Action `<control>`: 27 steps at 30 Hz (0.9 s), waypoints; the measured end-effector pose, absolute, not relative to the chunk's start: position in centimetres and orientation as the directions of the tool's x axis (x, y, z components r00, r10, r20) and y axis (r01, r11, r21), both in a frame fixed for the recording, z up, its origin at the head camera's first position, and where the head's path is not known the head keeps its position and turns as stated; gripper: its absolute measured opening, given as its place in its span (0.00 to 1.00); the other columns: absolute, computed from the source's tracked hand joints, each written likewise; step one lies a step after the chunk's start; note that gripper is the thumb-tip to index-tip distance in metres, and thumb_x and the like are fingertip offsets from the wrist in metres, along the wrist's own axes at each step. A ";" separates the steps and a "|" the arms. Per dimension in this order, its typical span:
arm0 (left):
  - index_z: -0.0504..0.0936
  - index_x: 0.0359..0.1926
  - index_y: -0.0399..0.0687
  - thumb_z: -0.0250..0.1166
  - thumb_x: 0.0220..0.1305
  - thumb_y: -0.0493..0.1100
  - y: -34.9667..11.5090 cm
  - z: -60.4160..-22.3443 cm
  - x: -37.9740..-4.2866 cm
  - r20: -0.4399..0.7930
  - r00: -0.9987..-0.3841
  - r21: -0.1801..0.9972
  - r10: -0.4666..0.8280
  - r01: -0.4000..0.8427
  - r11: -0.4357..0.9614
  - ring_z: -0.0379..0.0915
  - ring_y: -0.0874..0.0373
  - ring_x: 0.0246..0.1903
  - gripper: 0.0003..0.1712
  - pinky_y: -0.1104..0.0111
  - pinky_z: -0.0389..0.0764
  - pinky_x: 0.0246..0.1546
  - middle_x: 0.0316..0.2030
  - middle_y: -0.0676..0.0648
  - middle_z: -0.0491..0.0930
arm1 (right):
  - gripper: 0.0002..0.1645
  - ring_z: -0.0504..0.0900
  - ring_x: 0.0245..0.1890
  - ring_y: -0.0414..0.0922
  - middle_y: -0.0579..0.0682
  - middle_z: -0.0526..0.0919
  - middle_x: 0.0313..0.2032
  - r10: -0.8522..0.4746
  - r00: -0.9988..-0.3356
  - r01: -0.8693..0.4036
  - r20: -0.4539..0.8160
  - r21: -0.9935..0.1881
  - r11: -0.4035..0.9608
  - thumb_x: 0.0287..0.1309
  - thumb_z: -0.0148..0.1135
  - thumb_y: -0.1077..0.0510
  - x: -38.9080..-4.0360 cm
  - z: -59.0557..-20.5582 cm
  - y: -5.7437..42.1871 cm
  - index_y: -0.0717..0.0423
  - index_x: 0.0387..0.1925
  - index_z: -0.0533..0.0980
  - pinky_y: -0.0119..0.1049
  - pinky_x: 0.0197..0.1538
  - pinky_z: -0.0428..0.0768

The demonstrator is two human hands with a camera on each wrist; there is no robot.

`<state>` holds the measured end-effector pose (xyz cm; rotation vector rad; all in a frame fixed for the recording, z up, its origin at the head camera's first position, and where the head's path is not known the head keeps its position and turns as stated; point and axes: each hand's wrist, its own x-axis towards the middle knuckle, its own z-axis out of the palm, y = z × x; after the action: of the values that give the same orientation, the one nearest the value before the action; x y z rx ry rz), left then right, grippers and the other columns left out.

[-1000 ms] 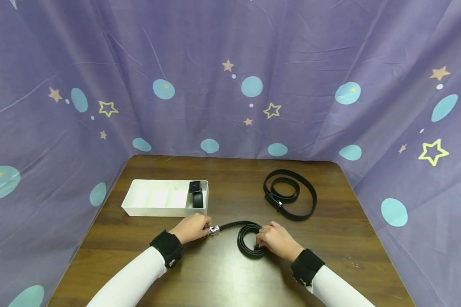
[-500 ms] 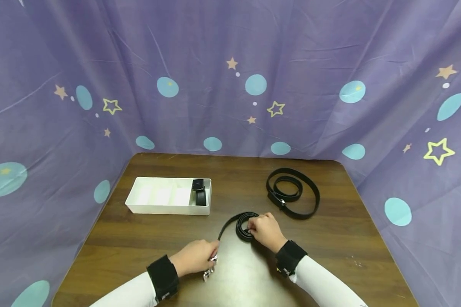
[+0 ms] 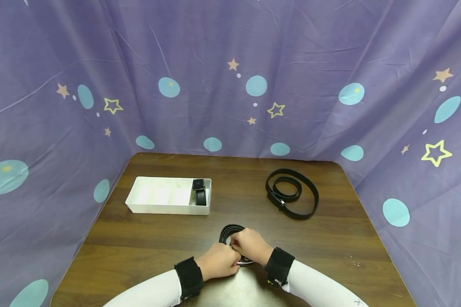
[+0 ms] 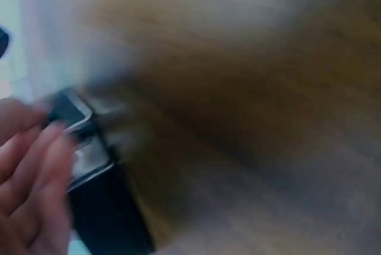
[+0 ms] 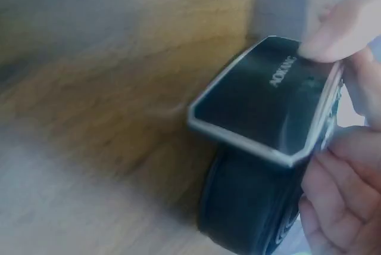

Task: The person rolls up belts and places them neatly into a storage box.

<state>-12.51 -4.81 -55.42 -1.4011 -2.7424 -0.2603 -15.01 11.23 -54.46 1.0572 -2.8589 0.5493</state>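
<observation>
A black belt (image 3: 229, 230) is rolled into a coil near the front middle of the table, with both hands close together on it. My left hand (image 3: 220, 260) grips the buckle end at the coil's near side. My right hand (image 3: 251, 244) pinches the coil from the right, its fingertips inside the loops. Up close in the right wrist view, the buckle (image 5: 256, 97) has a dark plate with lettering and a silver rim, and lies against the rolled strap (image 5: 244, 204). The left wrist view shows blurred fingers (image 4: 50, 177) beside the buckle's metal edge; the hands hide part of the coil.
A white divided box (image 3: 169, 209) stands at the back left, with a rolled black belt (image 3: 200, 196) in its right compartment. Another black belt (image 3: 313, 192) lies loosely looped at the back right. A purple curtain (image 3: 215, 42) hangs behind the table (image 3: 146, 247).
The left hand has drawn the buckle end toward me and then round to the coil. The loose strap is now wrapped, and the right hand and coil have shifted left and nearer.
</observation>
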 end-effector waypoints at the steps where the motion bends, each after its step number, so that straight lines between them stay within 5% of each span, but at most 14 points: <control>1: 0.66 0.13 0.59 0.70 0.50 0.52 -4.8 -55.7 -12.5 0.140 -0.595 0.100 0.791 0.803 0.587 0.50 0.73 0.12 0.21 0.77 0.52 0.13 0.11 0.64 0.57 | 0.06 0.72 0.21 0.29 0.36 0.81 0.22 -0.638 -0.754 -0.649 0.154 -0.323 0.689 0.55 0.66 0.59 -15.0 -54.5 11.4 0.45 0.24 0.80 0.24 0.27 0.72; 6: 0.66 0.14 0.60 0.69 0.52 0.55 -4.9 -56.0 -13.0 0.173 -0.602 0.105 0.780 0.799 0.593 0.50 0.73 0.12 0.22 0.77 0.52 0.13 0.11 0.65 0.57 | 0.06 0.79 0.30 0.30 0.40 0.86 0.31 -0.697 -0.696 -0.699 0.172 -0.388 0.601 0.60 0.62 0.61 -14.9 -54.7 12.5 0.49 0.34 0.83 0.23 0.35 0.77; 16: 0.73 0.21 0.58 0.67 0.57 0.51 -7.2 -54.2 -15.1 0.020 -0.548 0.419 0.836 0.764 0.491 0.54 0.79 0.16 0.13 0.84 0.57 0.17 0.15 0.68 0.62 | 0.09 0.82 0.43 0.34 0.42 0.85 0.41 -0.740 -0.652 -0.722 0.163 -0.433 0.540 0.62 0.60 0.62 -13.2 -55.2 14.7 0.51 0.43 0.81 0.26 0.46 0.78; 23: 0.75 0.21 0.59 0.66 0.58 0.48 -7.8 -52.6 -17.8 0.048 -0.621 0.432 0.782 0.719 0.545 0.59 0.76 0.17 0.11 0.81 0.61 0.19 0.16 0.66 0.66 | 0.07 0.80 0.40 0.35 0.39 0.82 0.37 -0.663 -0.666 -0.745 0.343 -0.257 0.615 0.56 0.67 0.55 -10.7 -55.2 13.2 0.46 0.38 0.81 0.31 0.43 0.79; 27: 0.81 0.29 0.59 0.67 0.58 0.45 -6.8 -52.3 -19.2 0.069 -0.580 0.328 0.812 0.782 0.530 0.69 0.74 0.26 0.03 0.79 0.71 0.29 0.26 0.64 0.75 | 0.11 0.79 0.39 0.36 0.40 0.81 0.37 -0.665 -0.632 -0.757 0.399 -0.135 0.639 0.53 0.70 0.51 -9.5 -55.7 11.6 0.47 0.38 0.80 0.30 0.44 0.77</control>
<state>-19.18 -6.83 -52.26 -1.4767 -2.8279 -0.5291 -9.55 11.58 -55.73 1.1407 -2.5491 0.4196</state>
